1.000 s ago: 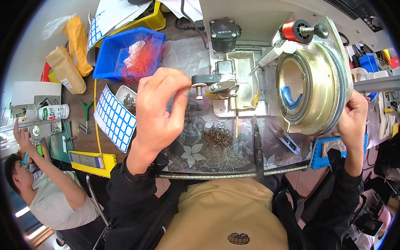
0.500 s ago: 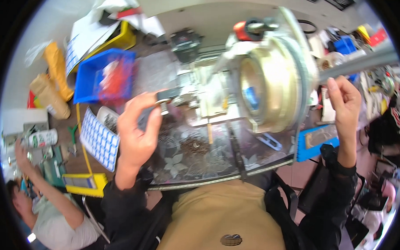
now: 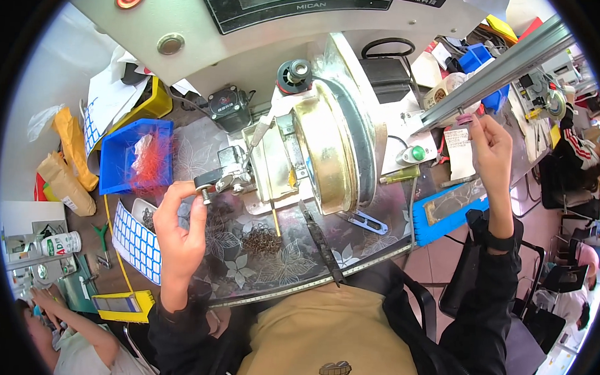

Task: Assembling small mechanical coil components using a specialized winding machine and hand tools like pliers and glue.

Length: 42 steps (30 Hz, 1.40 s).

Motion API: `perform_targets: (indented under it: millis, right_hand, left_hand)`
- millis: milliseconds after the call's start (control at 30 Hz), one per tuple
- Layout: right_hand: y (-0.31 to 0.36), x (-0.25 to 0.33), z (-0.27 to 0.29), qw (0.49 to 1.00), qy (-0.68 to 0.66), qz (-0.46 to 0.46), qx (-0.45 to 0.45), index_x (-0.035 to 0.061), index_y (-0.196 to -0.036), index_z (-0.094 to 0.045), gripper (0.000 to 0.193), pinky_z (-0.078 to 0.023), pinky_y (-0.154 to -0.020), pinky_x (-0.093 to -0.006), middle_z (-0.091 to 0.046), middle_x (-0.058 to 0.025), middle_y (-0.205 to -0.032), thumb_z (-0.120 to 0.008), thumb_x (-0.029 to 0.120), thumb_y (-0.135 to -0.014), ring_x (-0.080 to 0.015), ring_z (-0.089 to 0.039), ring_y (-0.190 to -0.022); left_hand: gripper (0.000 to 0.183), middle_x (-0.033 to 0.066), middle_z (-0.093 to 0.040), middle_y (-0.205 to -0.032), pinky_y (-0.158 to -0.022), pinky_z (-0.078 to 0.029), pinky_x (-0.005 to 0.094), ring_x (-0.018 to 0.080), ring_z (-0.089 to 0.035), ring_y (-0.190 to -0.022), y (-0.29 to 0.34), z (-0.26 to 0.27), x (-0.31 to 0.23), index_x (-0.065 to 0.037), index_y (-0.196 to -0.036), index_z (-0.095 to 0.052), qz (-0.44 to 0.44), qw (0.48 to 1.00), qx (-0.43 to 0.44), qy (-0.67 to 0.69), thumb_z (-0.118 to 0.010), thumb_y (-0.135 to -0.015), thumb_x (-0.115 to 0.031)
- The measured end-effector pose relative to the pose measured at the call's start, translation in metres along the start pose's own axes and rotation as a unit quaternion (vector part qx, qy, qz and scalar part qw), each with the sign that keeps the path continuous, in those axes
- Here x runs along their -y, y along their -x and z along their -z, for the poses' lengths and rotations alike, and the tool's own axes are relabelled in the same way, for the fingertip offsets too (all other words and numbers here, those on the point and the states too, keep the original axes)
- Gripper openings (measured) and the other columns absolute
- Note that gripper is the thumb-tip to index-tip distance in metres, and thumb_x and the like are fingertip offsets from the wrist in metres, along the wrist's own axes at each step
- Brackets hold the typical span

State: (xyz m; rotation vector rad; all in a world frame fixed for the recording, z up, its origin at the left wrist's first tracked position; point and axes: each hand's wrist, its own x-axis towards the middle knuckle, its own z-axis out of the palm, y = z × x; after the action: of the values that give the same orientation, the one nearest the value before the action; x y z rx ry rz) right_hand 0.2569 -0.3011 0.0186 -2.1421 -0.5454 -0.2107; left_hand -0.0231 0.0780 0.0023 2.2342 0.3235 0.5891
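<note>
At the left side of the machine, my left hand (image 3: 179, 239) has its thumb and forefinger closed on a black lever (image 3: 210, 178) with a bolt hanging under its end. The lever joins a metal clamp (image 3: 234, 169) beside a round brass-coloured drum (image 3: 324, 149). Away to the right, my right hand (image 3: 493, 151) is raised and pinches a small pink knob (image 3: 465, 119) by a grey metal bar (image 3: 495, 72). Between the hands, on the dark flowered mat, lie a heap of small brown wire pieces (image 3: 262, 240) and a long black tool (image 3: 321, 244).
A blue bin (image 3: 135, 175) with orange-red strands stands at the left, near a blue-and-white checked sheet (image 3: 138, 244). A light-blue cutter (image 3: 366, 222) lies under the drum. The blue-framed tray (image 3: 444, 216) is at the right edge. Another person (image 3: 87, 332) sits at lower left.
The view has shifted, so the machine's upper panel now shows. My left hand stays on the black lever. The pink knob in my right hand now shows clearly.
</note>
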Motion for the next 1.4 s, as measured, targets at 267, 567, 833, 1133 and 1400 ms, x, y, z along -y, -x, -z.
perform_targets:
  millis: [267,567,833,1133,1400]
  right_hand:
    - [0.021,0.010,-0.034,0.992,-0.115,-0.049,0.026,0.0018,-0.079,-0.056,0.028,-0.026,-0.054,-0.0231,-0.039,0.0078,-0.066,-0.057,0.020,-0.100,-0.0015,-0.033,-0.061]
    - [0.042,0.046,-0.031,0.982,0.140,0.108,0.065,-0.0010,-0.085,-0.059,0.014,-0.042,-0.075,-0.0318,-0.054,-0.0090,-0.079,-0.063,0.011,-0.092,-0.0218,-0.052,-0.074]
    - [0.071,0.100,-0.027,0.940,0.146,0.234,0.202,0.0054,-0.060,-0.042,0.036,-0.028,-0.057,-0.0376,-0.037,-0.0050,-0.059,-0.072,0.012,-0.078,-0.0255,-0.038,-0.055]
    - [0.090,0.144,-0.090,0.830,-0.047,0.323,0.451,0.0141,-0.063,-0.048,0.037,-0.031,-0.054,-0.0299,-0.037,0.0014,-0.060,-0.080,0.028,-0.076,-0.0151,-0.045,-0.053]
    - [0.097,0.155,-0.121,0.819,-0.111,0.324,0.461,0.0133,-0.071,-0.054,0.028,-0.033,-0.056,-0.0306,-0.041,0.0010,-0.062,-0.077,0.025,-0.082,-0.0158,-0.048,-0.057]
  left_hand:
    - [0.011,0.0102,-0.064,-0.089,-0.077,-0.043,0.0301,0.0208,-0.057,-0.080,-0.001,0.006,0.000,0.000,-0.098,-0.061,0.009,1.000,0.008,-0.010,-0.054,-0.091,0.000]
    - [0.019,0.0135,-0.069,-0.108,-0.094,-0.044,0.0348,0.0291,-0.062,-0.106,-0.027,0.028,-0.016,0.000,-0.108,-0.065,0.021,0.999,0.004,-0.026,-0.057,-0.091,-0.005]
    - [0.024,0.0135,-0.066,-0.122,-0.106,-0.038,0.0416,0.0301,-0.058,-0.120,-0.078,0.041,-0.019,-0.002,-0.111,-0.067,-0.135,0.971,0.199,-0.004,-0.058,-0.088,-0.004]
    - [0.018,0.0139,-0.067,-0.116,-0.099,-0.046,0.0405,0.0319,-0.060,-0.116,-0.107,0.024,-0.005,-0.001,-0.100,-0.070,-0.191,0.915,0.340,0.102,-0.063,-0.083,-0.003]
    - [0.013,0.0060,-0.063,-0.085,-0.073,-0.044,0.0374,0.0267,-0.061,-0.084,-0.085,0.031,-0.025,-0.005,-0.088,-0.066,-0.272,0.945,0.172,-0.053,-0.066,-0.076,0.001]
